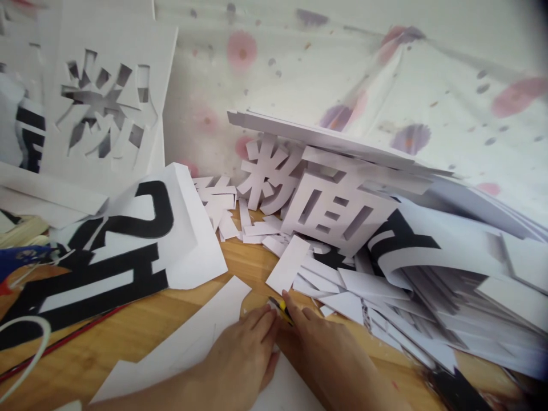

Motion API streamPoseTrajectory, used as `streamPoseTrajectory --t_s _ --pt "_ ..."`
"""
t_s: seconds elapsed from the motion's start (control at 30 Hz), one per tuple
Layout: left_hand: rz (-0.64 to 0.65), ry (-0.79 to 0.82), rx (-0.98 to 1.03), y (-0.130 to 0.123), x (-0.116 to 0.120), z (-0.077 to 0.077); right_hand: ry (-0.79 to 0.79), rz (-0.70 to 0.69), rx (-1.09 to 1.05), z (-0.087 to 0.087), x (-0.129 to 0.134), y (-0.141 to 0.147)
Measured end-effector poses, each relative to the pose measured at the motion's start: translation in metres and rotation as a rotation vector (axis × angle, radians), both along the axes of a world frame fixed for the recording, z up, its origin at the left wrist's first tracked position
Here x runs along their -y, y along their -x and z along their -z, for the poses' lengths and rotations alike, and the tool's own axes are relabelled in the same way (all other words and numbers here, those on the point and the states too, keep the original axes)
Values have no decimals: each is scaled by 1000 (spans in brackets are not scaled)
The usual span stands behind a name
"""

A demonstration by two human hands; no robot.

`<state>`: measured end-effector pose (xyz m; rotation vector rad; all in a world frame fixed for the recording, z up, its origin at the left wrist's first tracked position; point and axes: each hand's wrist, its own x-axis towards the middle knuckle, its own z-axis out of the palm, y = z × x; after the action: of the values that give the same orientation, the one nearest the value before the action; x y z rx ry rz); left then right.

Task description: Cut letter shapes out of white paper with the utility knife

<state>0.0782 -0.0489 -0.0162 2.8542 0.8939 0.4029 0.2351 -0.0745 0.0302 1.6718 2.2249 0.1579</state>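
yellow-and-black utility knife (283, 311) lying in the right hand's (314, 331) closed grip above the wooden tabletop (246, 260), left hand (248, 348) bending its fingers beside the blade, pressing white foam sheet (205, 322)

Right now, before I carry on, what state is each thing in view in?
Right hand: closed around the yellow cutter
Yellow cutter: held, blade extension unclear
Left hand: on the white sheet, fingertips near the cutter
White sheet: lying on the table, edges angular
Cut-out characters: propped up, whole
White board: upright, pierced by cut-out openings
White scraps: loose, overlapping
Spotted plastic sheeting: hanging, creased
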Motion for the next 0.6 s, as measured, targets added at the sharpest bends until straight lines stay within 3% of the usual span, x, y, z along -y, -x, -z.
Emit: streamPoseTrajectory --t_s 0.3,0.6 --pt "-2 -87 -25 -1 -1 1 -28 23 12 8 2 -6" --pt "-26 -149 43 -1 0 12 -73 21 5 11 5 -13"
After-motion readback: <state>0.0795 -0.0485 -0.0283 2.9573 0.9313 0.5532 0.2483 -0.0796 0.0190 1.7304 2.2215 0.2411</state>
